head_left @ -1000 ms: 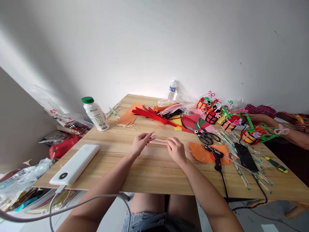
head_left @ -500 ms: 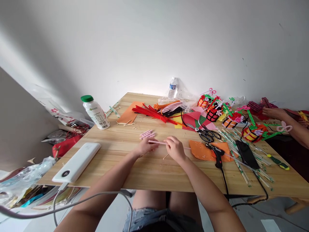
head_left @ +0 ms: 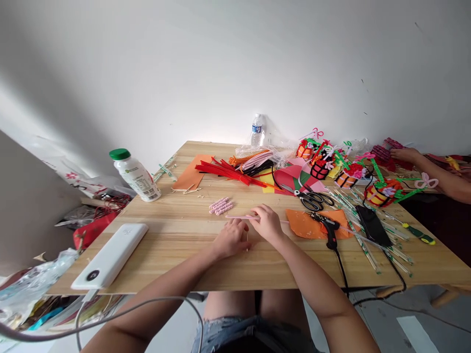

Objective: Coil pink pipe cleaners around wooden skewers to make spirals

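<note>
My right hand (head_left: 268, 223) pinches a pale pink pipe cleaner (head_left: 235, 216), which lies roughly level, its ends sticking out on both sides of the fingers. Just below and to the left, my left hand (head_left: 231, 239) rests low over the table, its fingers curled round a short thin wooden stick (head_left: 247, 240); part of the stick is hidden by the fingers. Beyond my hands, several pink coiled pipe cleaner pieces (head_left: 221, 206) lie side by side on the wooden table (head_left: 176, 255).
On the right lie a hot glue gun (head_left: 331, 229) on orange felt, black-handled scissors (head_left: 314, 200), a phone (head_left: 373, 225) and a screwdriver (head_left: 419, 234). Red pipe cleaners (head_left: 235, 174) are behind. A power bank (head_left: 110, 257) and white bottle (head_left: 136, 176) stand left. Another person's arm (head_left: 434, 169) reaches in at right.
My left hand has let go of the pink pipe cleaner and moved down and right, onto the short stick that lay on the table. The right hand keeps the pipe cleaner.
</note>
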The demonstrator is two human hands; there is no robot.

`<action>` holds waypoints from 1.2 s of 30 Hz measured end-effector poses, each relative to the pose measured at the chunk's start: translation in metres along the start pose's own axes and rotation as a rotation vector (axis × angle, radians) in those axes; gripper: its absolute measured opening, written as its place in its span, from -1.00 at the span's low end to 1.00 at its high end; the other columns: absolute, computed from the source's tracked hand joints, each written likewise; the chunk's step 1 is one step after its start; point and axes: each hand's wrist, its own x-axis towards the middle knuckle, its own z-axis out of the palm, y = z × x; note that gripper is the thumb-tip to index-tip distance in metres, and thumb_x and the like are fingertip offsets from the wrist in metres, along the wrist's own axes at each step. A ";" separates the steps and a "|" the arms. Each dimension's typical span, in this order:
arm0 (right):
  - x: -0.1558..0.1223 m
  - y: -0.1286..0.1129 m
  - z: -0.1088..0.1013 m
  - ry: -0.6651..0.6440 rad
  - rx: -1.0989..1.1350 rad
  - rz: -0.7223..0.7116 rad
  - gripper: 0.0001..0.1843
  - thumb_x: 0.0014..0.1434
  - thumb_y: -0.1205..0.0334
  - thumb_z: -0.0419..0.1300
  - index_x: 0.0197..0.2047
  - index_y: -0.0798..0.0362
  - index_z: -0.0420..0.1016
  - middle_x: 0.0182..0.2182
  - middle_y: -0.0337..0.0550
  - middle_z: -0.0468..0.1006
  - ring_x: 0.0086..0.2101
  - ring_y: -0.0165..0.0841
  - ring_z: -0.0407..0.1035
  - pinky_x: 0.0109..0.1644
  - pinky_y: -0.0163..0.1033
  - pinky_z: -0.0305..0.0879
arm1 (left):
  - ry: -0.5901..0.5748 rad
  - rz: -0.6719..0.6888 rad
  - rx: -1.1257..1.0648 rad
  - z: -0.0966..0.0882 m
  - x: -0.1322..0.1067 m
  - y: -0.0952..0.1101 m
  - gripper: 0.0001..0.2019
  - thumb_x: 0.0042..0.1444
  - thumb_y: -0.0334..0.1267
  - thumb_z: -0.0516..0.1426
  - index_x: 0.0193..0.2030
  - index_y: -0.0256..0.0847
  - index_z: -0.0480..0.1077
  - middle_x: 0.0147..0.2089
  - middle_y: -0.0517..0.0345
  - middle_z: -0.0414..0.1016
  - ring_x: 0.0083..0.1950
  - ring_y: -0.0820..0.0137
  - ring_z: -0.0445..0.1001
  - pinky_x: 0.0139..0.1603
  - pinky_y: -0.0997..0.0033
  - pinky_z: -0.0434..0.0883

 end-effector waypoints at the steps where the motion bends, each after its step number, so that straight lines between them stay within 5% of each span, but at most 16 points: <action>1: 0.000 0.001 0.000 0.016 0.049 -0.020 -0.88 0.13 0.30 0.25 -0.23 0.10 0.51 -0.33 -0.06 0.53 -0.31 -0.28 0.40 -0.23 -0.24 0.31 | 0.015 -0.043 0.013 -0.003 0.000 -0.003 -0.68 -0.05 -0.13 0.26 -0.20 -0.26 0.41 -0.09 -0.08 0.39 -0.03 0.13 0.36 0.01 0.14 0.33; 6: -0.002 -0.011 -0.004 0.017 0.445 -0.100 -0.76 0.26 0.12 0.11 -0.19 0.09 0.51 -0.35 -0.08 0.51 -0.36 -0.35 0.37 -0.26 -0.26 0.32 | -0.033 -0.041 -0.014 -0.008 0.000 -0.009 -0.88 -0.01 -0.25 0.17 -0.47 -0.26 0.41 -0.25 -0.02 0.41 -0.18 0.23 0.39 -0.12 0.24 0.32; 11: -0.005 -0.025 -0.011 -0.234 0.873 0.156 -0.48 0.27 -0.15 -0.01 -0.12 0.14 0.49 -0.59 -0.32 0.26 -0.61 -0.50 0.12 -0.56 -0.38 0.09 | 0.148 -0.146 -0.307 -0.005 0.005 -0.010 -0.87 -0.05 -0.35 0.14 -0.56 -0.26 0.32 -0.46 0.11 0.41 -0.41 0.40 0.37 -0.36 0.40 0.28; 14: -0.005 -0.024 -0.012 -0.224 0.876 0.233 -0.49 0.26 -0.14 0.00 -0.22 0.15 0.50 -0.66 -0.36 0.19 -0.67 -0.52 0.07 -0.60 -0.39 0.02 | 0.217 -0.272 -0.778 -0.012 0.008 -0.013 -0.78 -0.04 -0.17 0.21 -0.49 -0.28 0.32 -0.55 0.16 0.42 -0.54 0.45 0.35 -0.49 0.45 0.25; 17: -0.005 -0.022 -0.012 -0.158 0.803 0.223 -0.62 0.27 -0.01 0.02 -0.22 0.13 0.46 -0.65 -0.34 0.28 -0.68 -0.51 0.14 -0.59 -0.38 0.09 | 0.193 -0.254 -1.252 -0.024 0.010 -0.015 -0.63 -0.16 -0.10 0.32 -0.32 -0.29 0.34 -0.46 0.15 0.49 -0.53 0.43 0.43 -0.48 0.43 0.32; 20: -0.005 -0.024 -0.010 -0.059 0.660 0.129 -0.77 0.26 0.18 0.02 -0.21 0.11 0.44 -0.63 -0.30 0.34 -0.62 -0.47 0.21 -0.53 -0.38 0.14 | 0.262 -0.213 -1.447 -0.031 0.010 -0.014 -0.53 -0.22 -0.13 0.37 -0.19 -0.27 0.35 -0.44 0.22 0.45 -0.48 0.47 0.43 -0.41 0.44 0.34; 26: -0.006 -0.029 -0.008 0.101 0.454 -0.052 -0.81 0.21 0.28 0.08 -0.33 0.11 0.50 -0.54 -0.18 0.44 -0.55 -0.45 0.22 -0.46 -0.35 0.15 | 0.253 -0.114 -1.392 -0.029 0.009 -0.011 -0.66 -0.09 -0.06 0.30 -0.30 -0.28 0.39 -0.54 0.31 0.24 -0.55 0.60 0.13 -0.52 0.53 0.10; 30: -0.006 -0.030 -0.007 0.119 0.478 -0.045 -0.81 0.22 0.30 0.07 -0.26 0.13 0.51 -0.53 -0.17 0.48 -0.59 -0.47 0.18 -0.50 -0.36 0.12 | 0.265 -0.101 -1.277 -0.028 0.007 -0.012 -0.63 0.00 0.06 0.23 -0.39 -0.27 0.38 -0.47 0.24 0.26 -0.51 0.57 0.13 -0.50 0.51 0.11; 36: -0.007 -0.033 -0.008 0.162 0.443 -0.080 -0.83 0.18 0.32 0.10 -0.38 0.14 0.49 -0.56 -0.18 0.44 -0.58 -0.48 0.19 -0.48 -0.36 0.13 | 0.273 -0.060 -1.109 -0.023 0.005 -0.016 -0.61 0.10 0.09 0.14 -0.26 -0.26 0.44 -0.43 0.20 0.27 -0.44 0.51 0.17 -0.45 0.49 0.17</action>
